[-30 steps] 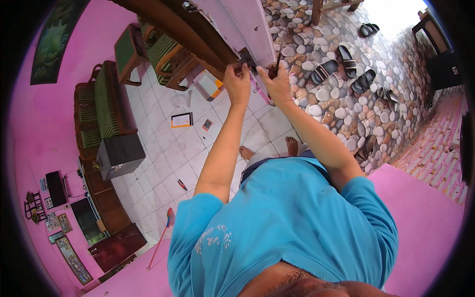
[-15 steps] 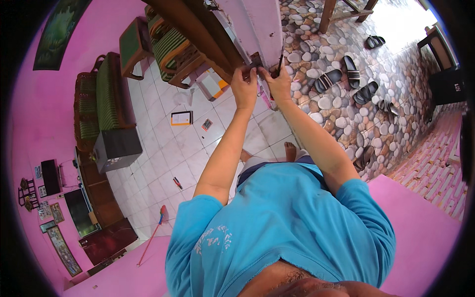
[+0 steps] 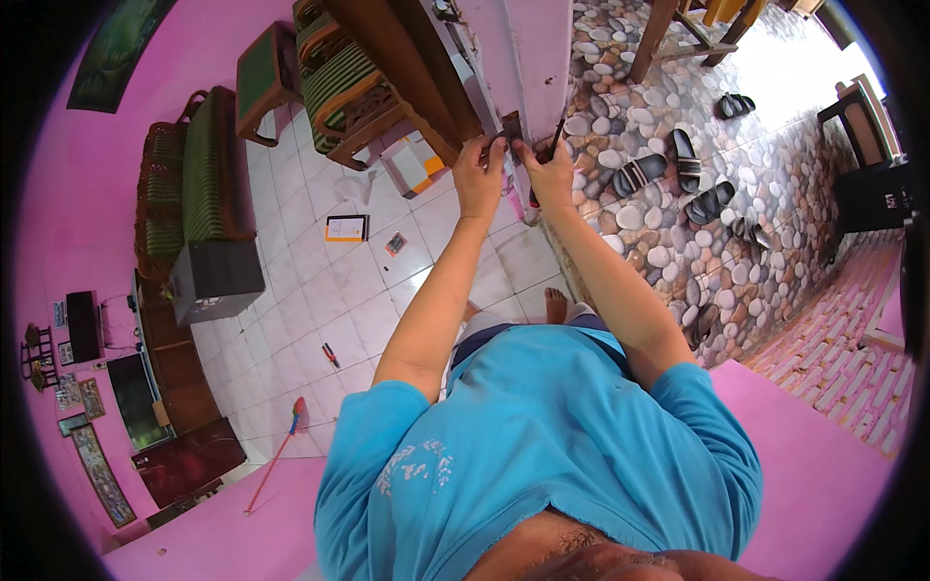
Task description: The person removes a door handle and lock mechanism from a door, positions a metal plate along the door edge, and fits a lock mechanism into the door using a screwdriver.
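Both my hands are raised at the edge of a pink door frame [image 3: 540, 58], beside a brown wooden door [image 3: 412, 68]. My left hand [image 3: 478, 182] is closed, thumb and fingertips pinching at a small dark metal plate [image 3: 511, 123] on the frame edge. Close beside it, my right hand [image 3: 550, 179] is closed around a slim dark tool [image 3: 557, 138], whose thin end sticks up past the fingers. A red and black end shows below that palm. The right fingertips lie against the plate's other side. Fingers hide much of the plate.
On the white tiles lie an orange-and-white box [image 3: 412, 165], a booklet-like box [image 3: 347, 229], a small packet [image 3: 395, 243] and a red-black tool [image 3: 330, 354]. Several sandals [image 3: 639, 174] lie on the pebble-patterned floor. A green sofa [image 3: 205, 174] stands left.
The view has shifted slightly, so the room's things sit a little differently. Both hands stay at the plate, and the right hand's tool has tilted slightly; its red end shows more.
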The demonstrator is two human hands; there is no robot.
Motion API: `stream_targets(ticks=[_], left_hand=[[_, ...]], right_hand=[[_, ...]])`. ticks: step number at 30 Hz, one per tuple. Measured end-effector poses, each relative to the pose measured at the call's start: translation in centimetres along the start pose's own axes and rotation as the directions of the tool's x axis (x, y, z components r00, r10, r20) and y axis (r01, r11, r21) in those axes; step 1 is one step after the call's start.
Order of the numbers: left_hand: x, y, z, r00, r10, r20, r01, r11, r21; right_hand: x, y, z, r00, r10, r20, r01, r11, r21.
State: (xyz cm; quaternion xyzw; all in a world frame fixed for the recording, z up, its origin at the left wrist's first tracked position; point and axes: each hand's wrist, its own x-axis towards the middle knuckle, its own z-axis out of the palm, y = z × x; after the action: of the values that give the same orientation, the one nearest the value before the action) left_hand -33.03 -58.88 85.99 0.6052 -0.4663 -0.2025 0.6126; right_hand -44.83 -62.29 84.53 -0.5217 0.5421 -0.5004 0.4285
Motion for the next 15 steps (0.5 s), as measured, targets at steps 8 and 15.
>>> stream_targets(ticks=[8, 15], left_hand=[[0.8, 0.9, -1.5, 0.991, -0.063, 0.120, 0.066, 0.997, -0.025], [1.3, 1.9, -2.0, 0.985, 0.020, 0.171, -0.036, 0.995, 0.093]], right_hand=[[-0.1, -0.1, -0.1, 0.999, 0.030, 0.033, -0.031, 0.999, 0.038], [0.3, 1.2, 0.3, 0.997, -0.071, -0.026, 0.072, 0.997, 0.034]])
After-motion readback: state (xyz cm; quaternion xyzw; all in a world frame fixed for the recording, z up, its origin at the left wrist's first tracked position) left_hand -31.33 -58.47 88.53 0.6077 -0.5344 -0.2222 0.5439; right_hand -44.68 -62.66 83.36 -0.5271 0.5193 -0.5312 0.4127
